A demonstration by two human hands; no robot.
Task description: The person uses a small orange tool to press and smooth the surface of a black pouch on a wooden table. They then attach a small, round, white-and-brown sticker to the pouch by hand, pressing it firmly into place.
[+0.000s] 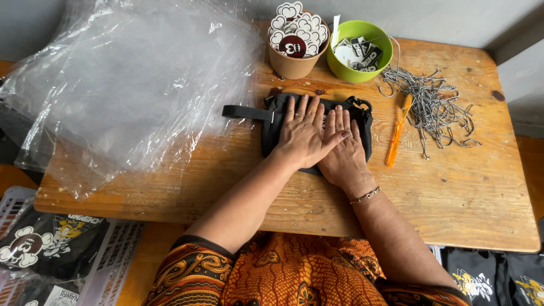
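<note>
A small black fabric pouch (272,122) with a strap sticking out to the left lies flat on the wooden table (453,192). My left hand (303,136) presses down on it, fingers spread and flat. My right hand (343,153) lies flat on the pouch too, partly tucked under the left hand's thumb side. A bracelet circles my right wrist. Neither hand grips anything.
A pile of clear plastic bags (124,79) covers the table's left part. A brown paper cup of round stickers (294,42) and a green bowl of tags (358,48) stand at the back. Ball chains (433,105) and an orange tool (396,133) lie right. Baskets with black printed pouches (39,243) sit below.
</note>
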